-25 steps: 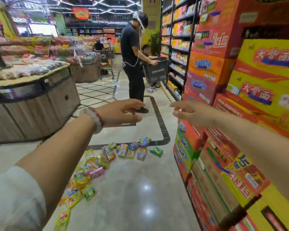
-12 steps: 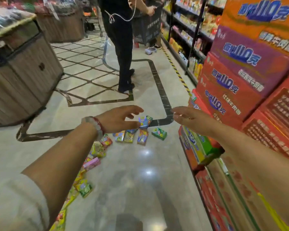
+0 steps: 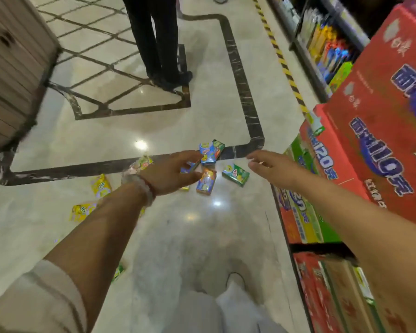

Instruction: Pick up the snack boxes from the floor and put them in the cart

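Reaching down, the left hand (image 3: pixel 171 173) and right hand (image 3: pixel 269 167) hang apart, fingers loose, empty. Small colourful cardboard snack boxes (image 3: pixel 207 181) lie between them on glossy floor — probably light, stiff, slidey; pinch the long edges.

Your left hand (image 3: pixel 171 173) and right hand (image 3: pixel 271 168) reach, fingers relaxed, above the snack boxes (image 3: pixel 207 181) scattered beside the stacked cartons (image 3: pixel 360 150).
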Motion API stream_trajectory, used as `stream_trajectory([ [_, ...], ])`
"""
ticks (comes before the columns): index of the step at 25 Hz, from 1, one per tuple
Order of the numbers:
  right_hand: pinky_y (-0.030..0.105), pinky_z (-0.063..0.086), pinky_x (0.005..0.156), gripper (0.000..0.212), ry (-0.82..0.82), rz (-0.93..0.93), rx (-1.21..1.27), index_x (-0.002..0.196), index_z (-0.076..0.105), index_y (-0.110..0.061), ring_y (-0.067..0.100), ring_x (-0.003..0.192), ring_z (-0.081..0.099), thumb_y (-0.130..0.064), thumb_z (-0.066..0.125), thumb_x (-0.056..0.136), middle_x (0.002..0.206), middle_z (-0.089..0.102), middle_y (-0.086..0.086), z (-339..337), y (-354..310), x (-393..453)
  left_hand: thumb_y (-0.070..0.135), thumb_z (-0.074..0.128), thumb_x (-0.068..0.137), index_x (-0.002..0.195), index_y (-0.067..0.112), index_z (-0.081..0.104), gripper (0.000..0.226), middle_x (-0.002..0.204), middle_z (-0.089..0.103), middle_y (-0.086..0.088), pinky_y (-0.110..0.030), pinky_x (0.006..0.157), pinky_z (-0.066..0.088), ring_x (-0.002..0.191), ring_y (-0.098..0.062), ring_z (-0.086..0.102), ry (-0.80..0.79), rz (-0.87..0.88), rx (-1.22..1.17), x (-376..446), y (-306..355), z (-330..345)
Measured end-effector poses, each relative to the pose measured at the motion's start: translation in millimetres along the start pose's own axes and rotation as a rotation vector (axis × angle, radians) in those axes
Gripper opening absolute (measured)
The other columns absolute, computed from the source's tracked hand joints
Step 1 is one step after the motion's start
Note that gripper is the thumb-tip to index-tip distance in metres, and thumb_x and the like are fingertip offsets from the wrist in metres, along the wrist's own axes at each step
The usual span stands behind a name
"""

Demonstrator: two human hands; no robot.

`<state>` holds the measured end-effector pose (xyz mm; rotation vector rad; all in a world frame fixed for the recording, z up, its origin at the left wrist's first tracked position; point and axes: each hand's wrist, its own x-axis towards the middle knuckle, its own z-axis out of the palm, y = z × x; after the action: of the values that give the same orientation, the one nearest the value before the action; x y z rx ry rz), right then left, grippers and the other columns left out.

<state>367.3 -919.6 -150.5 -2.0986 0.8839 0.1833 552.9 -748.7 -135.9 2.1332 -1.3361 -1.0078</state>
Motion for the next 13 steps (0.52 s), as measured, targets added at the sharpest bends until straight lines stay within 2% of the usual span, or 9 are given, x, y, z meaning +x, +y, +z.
stream_trajectory([
  [2,0.023,0.038,0.082,0.037,-0.026,0.052,0.018,0.133,0.051,-0.018,0.022,0.114,0.053,-0.031,0.047,0.098,0.131,0.054,0.006,3.4,12.6,48.8,0.02,0.062,0.088,0.133,0.02,0.046,0.048,0.129,0.051,0.005,-0.02,0.09,0.038,0.109,-0.014,0.053,-0.013,-0.042,-0.014,42.1,-25.7,-5.2],
  [6,0.015,0.03,0.068,0.038,-0.033,0.073,-0.019,0.134,0.051,-0.014,0.016,0.099,0.052,-0.027,0.047,0.098,0.129,0.055,0.007,16.1,43.3,149.0,0.013,0.059,0.089,0.133,0.014,0.047,0.045,0.123,0.051,0.004,-0.012,0.081,0.035,0.106,-0.014,0.053,-0.023,-0.066,-0.005,133.8,-82.0,-9.9],
  [10,0.014,0.03,0.066,0.038,0.022,0.106,0.008,0.133,0.051,-0.013,0.012,0.094,0.049,-0.026,0.049,0.098,0.127,0.057,0.008,55.1,109.6,259.2,0.026,0.06,0.086,0.131,0.016,0.049,0.048,0.118,0.05,0.007,-0.018,0.086,0.036,0.103,-0.011,0.051,-0.019,-0.113,-0.052,228.1,-161.3,28.2],
  [13,0.017,0.032,0.076,0.037,0.057,0.148,-0.004,0.132,0.052,-0.014,0.016,0.099,0.052,-0.027,0.05,0.097,0.127,0.057,0.007,109.9,187.1,336.0,0.032,0.06,0.082,0.132,0.018,0.048,0.053,0.119,0.051,0.005,-0.018,0.087,0.036,0.105,-0.011,0.051,-0.019,-0.195,-0.088,295.7,-241.1,99.2],
])
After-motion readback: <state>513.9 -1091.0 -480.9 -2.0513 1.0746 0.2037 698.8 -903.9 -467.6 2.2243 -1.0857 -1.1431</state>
